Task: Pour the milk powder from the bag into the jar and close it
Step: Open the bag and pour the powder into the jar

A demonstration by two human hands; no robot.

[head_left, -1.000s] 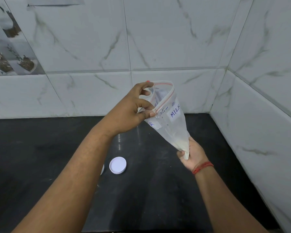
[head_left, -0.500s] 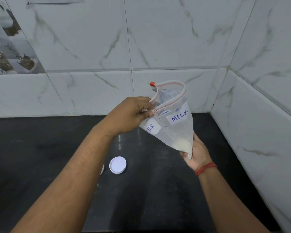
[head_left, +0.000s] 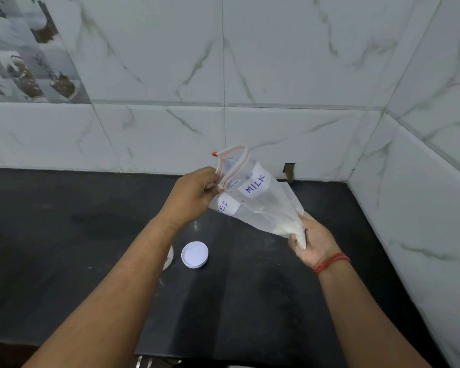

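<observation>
A clear zip bag (head_left: pixel 260 205) labelled MILK hangs tilted above the black counter (head_left: pixel 64 224), its red-edged mouth open at the top left. White powder sits in its lower right corner. My left hand (head_left: pixel 194 195) pinches the bag's open rim. My right hand (head_left: pixel 311 240) grips the powder-filled bottom corner. A white round lid (head_left: pixel 194 254) lies flat on the counter below my left forearm. Just left of the lid, a sliver of a white jar (head_left: pixel 169 258) shows; my left forearm hides most of it.
Marble-tiled walls close the counter at the back and on the right, meeting in a corner (head_left: pixel 356 176). A small dark notch (head_left: pixel 289 172) sits at the base of the back wall. The counter's front edge runs along the bottom of the view.
The bag has tipped further toward level, its bottom corner swung right and its MILK label turned to face me. My right hand moved right with it. The view dipped downward.
</observation>
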